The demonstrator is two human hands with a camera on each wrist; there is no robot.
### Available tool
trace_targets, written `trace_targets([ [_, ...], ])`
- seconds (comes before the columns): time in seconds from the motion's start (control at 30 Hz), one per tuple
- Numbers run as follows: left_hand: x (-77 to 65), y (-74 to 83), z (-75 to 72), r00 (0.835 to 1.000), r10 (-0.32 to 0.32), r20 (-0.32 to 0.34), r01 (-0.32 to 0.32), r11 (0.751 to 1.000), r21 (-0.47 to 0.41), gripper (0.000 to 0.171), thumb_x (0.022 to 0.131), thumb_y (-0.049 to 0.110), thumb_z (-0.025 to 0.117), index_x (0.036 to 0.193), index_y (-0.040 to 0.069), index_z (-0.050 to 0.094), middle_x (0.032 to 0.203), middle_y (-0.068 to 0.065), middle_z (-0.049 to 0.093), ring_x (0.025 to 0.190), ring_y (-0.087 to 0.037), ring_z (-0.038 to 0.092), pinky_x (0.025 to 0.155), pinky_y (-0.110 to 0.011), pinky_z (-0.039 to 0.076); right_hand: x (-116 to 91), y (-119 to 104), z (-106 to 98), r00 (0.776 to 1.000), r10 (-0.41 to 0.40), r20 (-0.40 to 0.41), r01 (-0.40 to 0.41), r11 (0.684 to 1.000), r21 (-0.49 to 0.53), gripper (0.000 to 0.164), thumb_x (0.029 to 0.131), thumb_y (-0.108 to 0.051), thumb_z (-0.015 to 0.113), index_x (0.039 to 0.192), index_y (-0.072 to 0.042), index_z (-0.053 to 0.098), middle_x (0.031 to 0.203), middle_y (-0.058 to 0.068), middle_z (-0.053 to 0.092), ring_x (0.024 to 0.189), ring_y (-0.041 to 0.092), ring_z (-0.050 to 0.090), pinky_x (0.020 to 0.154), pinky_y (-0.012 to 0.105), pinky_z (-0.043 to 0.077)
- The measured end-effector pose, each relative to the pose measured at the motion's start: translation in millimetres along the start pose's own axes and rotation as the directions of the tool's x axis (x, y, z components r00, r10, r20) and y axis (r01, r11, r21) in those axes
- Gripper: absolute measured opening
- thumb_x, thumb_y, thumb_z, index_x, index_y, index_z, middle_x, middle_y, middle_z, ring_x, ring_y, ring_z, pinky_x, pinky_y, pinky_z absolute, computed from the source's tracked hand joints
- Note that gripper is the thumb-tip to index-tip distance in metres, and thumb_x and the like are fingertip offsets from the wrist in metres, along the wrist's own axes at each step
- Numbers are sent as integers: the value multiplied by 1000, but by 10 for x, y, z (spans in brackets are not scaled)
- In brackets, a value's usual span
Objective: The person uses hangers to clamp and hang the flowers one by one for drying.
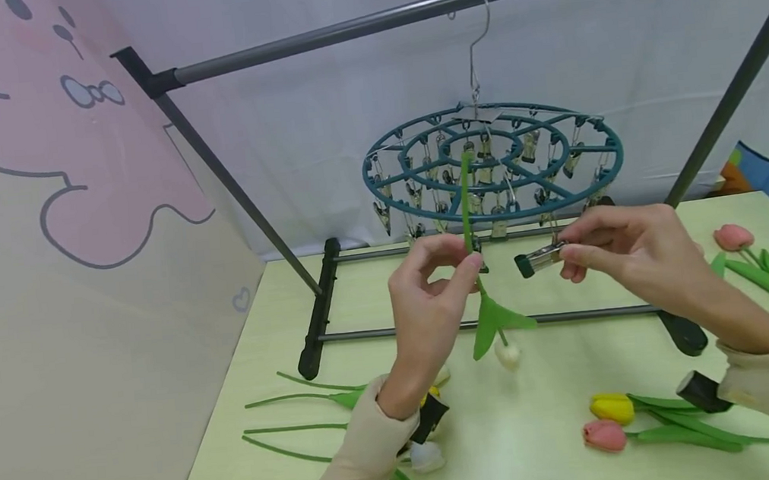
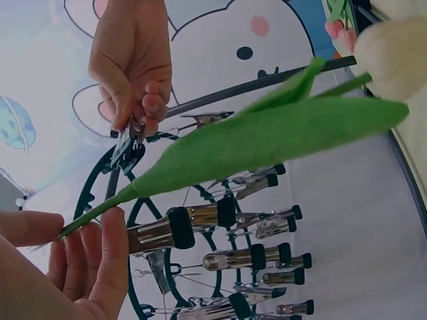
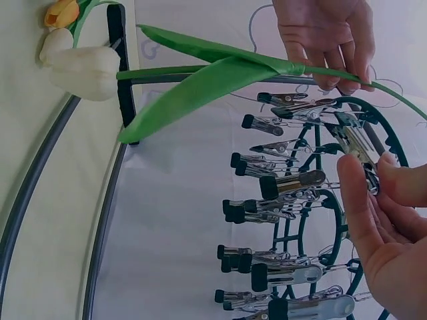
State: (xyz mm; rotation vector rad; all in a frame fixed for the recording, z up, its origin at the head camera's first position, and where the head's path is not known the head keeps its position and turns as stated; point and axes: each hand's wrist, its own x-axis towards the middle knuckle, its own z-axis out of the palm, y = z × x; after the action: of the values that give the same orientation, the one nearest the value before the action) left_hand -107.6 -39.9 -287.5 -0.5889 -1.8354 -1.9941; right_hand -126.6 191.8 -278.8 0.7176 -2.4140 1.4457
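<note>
My left hand [image 1: 432, 285] pinches the green stem of a white artificial tulip [image 2: 220, 150] between thumb and fingers. The flower hangs head down, its white bloom [image 1: 507, 353] below the leaves. To its right, my right hand [image 1: 633, 252] pinches a metal clip [image 1: 540, 258] with dark rubber tips, which point toward the stem. The clip dangles from a round teal drying hanger [image 1: 614, 166] that carries many such clips. In the right wrist view the clip [image 3: 357, 147] sits between thumb and fingers, near the stem.
A dark metal rack [image 1: 339, 39] holds the hanger by its hook. White and yellow tulips [image 1: 425, 456] lie on the table at left, partly behind my left sleeve. A yellow tulip [image 1: 612, 408] and a pink tulip [image 1: 604, 436] lie at front right, with another pink tulip [image 1: 734, 237] farther back.
</note>
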Motion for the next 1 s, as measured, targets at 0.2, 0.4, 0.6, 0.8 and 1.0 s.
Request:
trace_targets([
  [0.2, 23, -10, 10, 1000, -4, 7, 4, 1000, 9, 19, 86, -2, 66, 103, -4, 61, 94, -17, 61, 81, -24, 63, 60, -37, 58, 1, 33, 8, 1000, -13, -2, 13, 1000, 15, 14, 85, 5, 66, 97, -1, 67, 71, 4, 68, 59, 13, 65, 63, 17, 54],
  [0.4, 58, -12, 55, 1000, 20, 6, -20, 1000, 20, 18, 85, -2, 67, 102, -5, 62, 93, -18, 63, 80, -24, 64, 61, -35, 58, 9, 31, 22, 999, -32, -6, 33, 999, 23, 16, 83, 8, 66, 97, 0, 67, 71, 5, 68, 58, 15, 65, 62, 16, 54],
  [0.6, 98, -1, 148, 999, 49, 20, -50, 998, 46, 19, 85, 2, 69, 102, -3, 64, 93, -15, 64, 80, -18, 65, 65, -36, 58, 7, 12, 43, 998, -55, 6, 55, 997, 53, 19, 82, 10, 66, 99, 1, 67, 72, 5, 68, 59, 14, 65, 60, 19, 54],
  [0.8, 132, 2, 205, 997, 65, 32, -67, 996, 61, 18, 85, 5, 69, 102, -1, 64, 93, -13, 66, 82, -13, 65, 70, -33, 58, 13, 8, 47, 997, -71, 16, 70, 995, 69, 21, 82, 12, 65, 99, 2, 67, 74, 6, 68, 60, 14, 65, 60, 20, 54],
  [1.0, 134, -15, 207, 997, 67, 28, -69, 996, 63, 18, 85, 5, 70, 101, -1, 65, 93, -12, 67, 82, -12, 66, 69, -32, 58, 21, 16, 52, 996, -80, 34, 77, 994, 77, 22, 82, 13, 64, 100, 3, 66, 76, 6, 69, 61, 15, 66, 61, 20, 55],
])
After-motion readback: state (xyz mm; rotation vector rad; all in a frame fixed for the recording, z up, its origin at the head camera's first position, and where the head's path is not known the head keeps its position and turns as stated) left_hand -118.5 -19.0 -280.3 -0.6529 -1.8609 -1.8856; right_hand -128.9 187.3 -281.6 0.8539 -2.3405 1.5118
